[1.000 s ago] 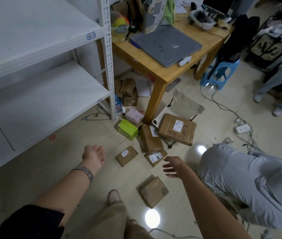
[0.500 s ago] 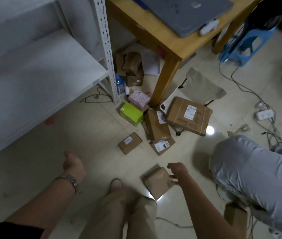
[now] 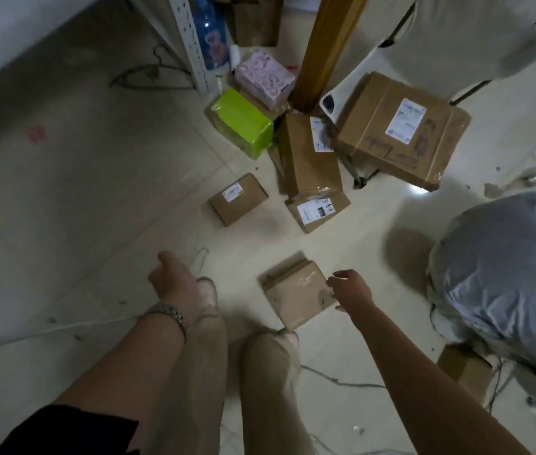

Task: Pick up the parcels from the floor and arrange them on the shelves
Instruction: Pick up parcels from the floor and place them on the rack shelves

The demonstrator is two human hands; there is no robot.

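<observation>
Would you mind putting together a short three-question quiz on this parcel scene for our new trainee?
1. True or false: the left hand is holding a parcel.
2. Multiple choice: the right hand is at the edge of
A. the pink box
B. the brown parcel nearest the feet
C. the large labelled box
3. Fill in the missing word: the green box lies on the ____.

Key: 1 false; 2 B; 3 floor.
</observation>
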